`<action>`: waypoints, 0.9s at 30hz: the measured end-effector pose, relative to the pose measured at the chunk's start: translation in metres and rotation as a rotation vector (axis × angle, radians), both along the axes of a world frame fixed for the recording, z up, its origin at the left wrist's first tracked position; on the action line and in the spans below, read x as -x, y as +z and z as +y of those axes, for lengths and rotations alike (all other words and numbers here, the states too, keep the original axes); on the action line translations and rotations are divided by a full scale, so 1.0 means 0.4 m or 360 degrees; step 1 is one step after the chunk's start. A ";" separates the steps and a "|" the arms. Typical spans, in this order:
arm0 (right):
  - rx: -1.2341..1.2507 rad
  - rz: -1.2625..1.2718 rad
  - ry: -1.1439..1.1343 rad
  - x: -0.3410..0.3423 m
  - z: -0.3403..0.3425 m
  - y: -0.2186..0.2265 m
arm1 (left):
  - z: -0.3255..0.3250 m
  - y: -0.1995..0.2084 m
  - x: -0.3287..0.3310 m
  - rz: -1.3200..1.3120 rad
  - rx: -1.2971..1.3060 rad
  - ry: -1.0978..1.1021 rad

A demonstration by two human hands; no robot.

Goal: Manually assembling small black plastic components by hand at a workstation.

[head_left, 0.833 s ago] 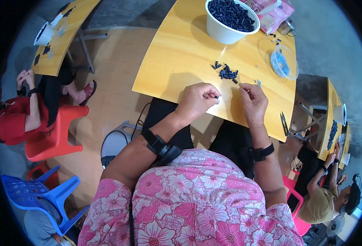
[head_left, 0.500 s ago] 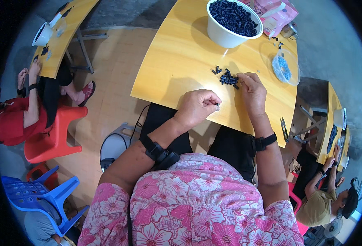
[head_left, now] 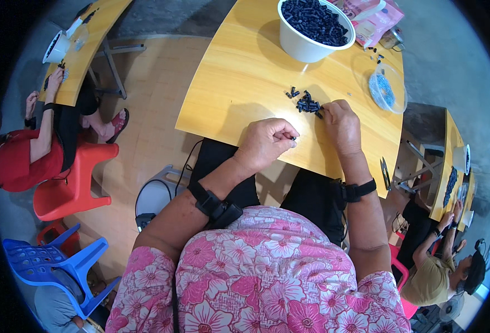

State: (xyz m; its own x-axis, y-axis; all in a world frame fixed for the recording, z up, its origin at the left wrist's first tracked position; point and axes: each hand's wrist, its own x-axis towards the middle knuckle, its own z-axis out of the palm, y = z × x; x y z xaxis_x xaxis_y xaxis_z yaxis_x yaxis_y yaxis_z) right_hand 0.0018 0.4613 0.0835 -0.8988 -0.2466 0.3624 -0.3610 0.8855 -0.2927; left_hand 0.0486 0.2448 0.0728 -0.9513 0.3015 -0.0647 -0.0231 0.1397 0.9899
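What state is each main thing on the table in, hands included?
Left hand: fingers pinching a dark piece
Pile: loose on the table
Right hand: fingers at the pile's right edge, grip unclear
Tub: upright, full
Dish: uncovered, blue bits inside
Snips: lying flat, open or shut unclear
Bag: partly out of frame

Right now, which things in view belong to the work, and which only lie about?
Apparently in use:
dark piece in left hand
black pile at right hand
white bowl of black pieces
perhaps the blue bits

Probably just lying about:
pink bag
black snips
jar
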 end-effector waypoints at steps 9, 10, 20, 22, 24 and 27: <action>0.0190 0.0145 0.0023 -0.063 0.028 -0.018 | 0.003 -0.011 0.002 0.0054 0.0047 -0.0031; 0.0193 0.0151 0.0021 -0.073 0.028 -0.017 | 0.002 -0.013 0.002 0.0059 0.0051 -0.0033; 0.1682 -0.0605 -0.0269 -0.184 -0.013 -0.026 | 0.008 -0.029 0.003 0.0132 0.0051 0.0012; 0.1860 -0.0673 -0.0228 -0.187 -0.028 -0.018 | 0.006 -0.030 0.003 0.0122 0.0052 0.0009; 0.1895 -0.0722 -0.0344 -0.185 -0.035 -0.009 | 0.005 -0.030 0.004 0.0099 0.0072 0.0005; 0.2057 -0.0781 -0.0243 -0.174 -0.015 -0.020 | 0.006 -0.027 0.003 0.0104 0.0087 0.0008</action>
State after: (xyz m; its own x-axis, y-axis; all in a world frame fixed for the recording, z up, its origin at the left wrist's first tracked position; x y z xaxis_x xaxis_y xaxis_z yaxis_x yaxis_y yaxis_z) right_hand 0.0716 0.4551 0.0757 -0.9866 0.1285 -0.1008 0.0902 -0.0858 -0.9922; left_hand 0.0474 0.2474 0.0620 -0.9556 0.2942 -0.0188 0.0403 0.1937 0.9802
